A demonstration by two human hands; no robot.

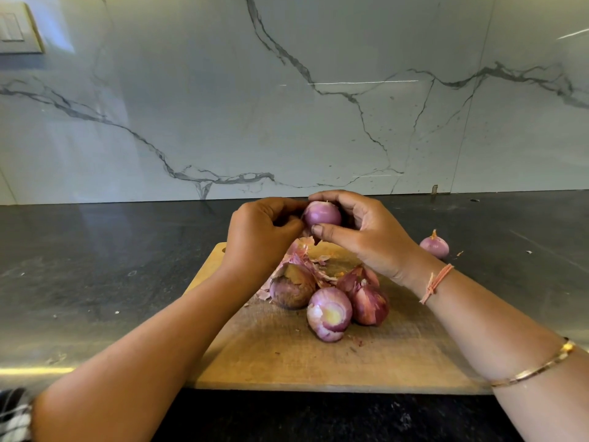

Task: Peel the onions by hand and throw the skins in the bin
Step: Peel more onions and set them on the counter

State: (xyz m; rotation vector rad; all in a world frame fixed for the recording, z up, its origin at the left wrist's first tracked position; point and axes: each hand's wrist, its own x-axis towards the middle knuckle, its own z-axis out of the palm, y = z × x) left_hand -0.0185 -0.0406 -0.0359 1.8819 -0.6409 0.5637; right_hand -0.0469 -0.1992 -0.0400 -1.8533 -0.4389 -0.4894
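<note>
- Right hand: cupped over the top and right side of a peeled onion, thumb pressed under its front, held above the far end of the cutting board.
- Left hand: fingers curled tight, closed in against the same onion's left side; fingertips hidden.
- Loose skins: heaped on the board beneath the hands.
- Onions on the board: one skinned-over, one half-peeled, one unpeeled, touching in a cluster.
- Spare onion: on the counter, right of the board.
</note>
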